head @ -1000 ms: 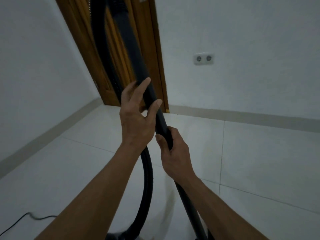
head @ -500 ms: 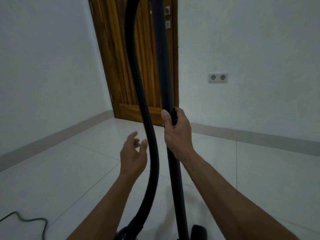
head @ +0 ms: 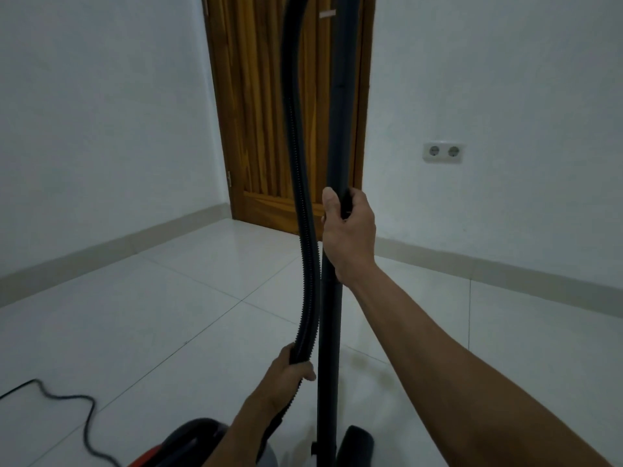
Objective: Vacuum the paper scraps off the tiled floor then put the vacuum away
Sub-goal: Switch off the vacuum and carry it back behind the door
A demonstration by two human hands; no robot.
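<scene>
Left hand (head: pixel 286 372), open before, now grips the hose (head: pixel 305 230) (low); right hand (head: pixel 349 230) still clasps the wand (head: pixel 332 332).

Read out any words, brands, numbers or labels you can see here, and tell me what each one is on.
No text here can be read.
Small pale label high on the vacuum wand: too blurred to read.
Wall socket: no marking shows.
Vacuum body, hose, wooden door: no lettering in view.
</scene>
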